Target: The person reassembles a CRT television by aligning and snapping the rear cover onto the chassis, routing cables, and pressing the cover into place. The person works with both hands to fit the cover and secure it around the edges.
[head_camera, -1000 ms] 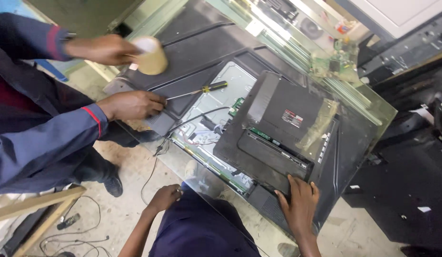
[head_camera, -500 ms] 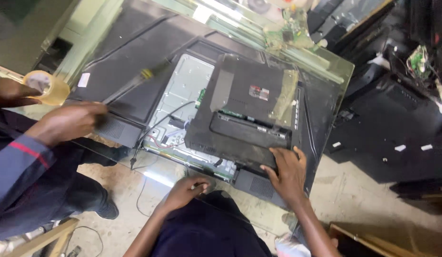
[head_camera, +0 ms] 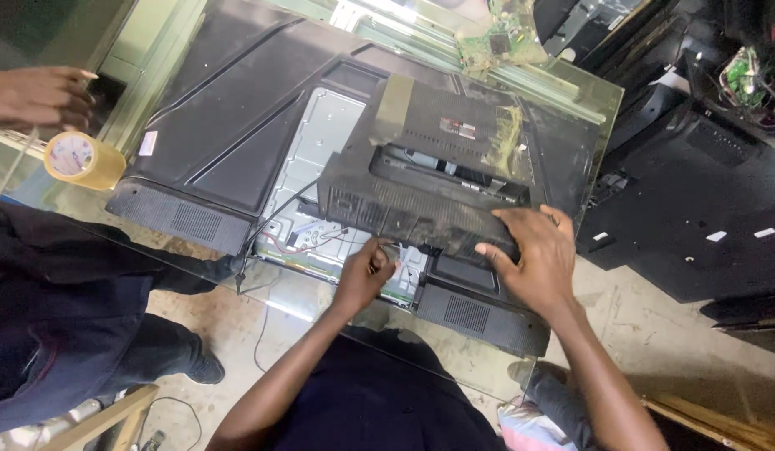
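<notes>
While the black back cover (head_camera: 441, 179) sits lifted over the flat television (head_camera: 237, 125) lying face down on the glass desk (head_camera: 600, 92), right hand (head_camera: 529, 255) presses flat on the cover's near edge, fingers spread. Left hand (head_camera: 364, 274) pinched together at the exposed metal chassis (head_camera: 316, 150) beneath, contents unclear. Co-worker's hand (head_camera: 37, 96) at far left, above a tape roll (head_camera: 80, 159).

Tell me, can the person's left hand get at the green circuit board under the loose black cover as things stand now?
Probably yes. The left hand is already at the near edge of the loose black cover, right by the exposed green circuit board. The right hand rests on the cover's lower edge. Only a thin red wire crosses there.
</notes>
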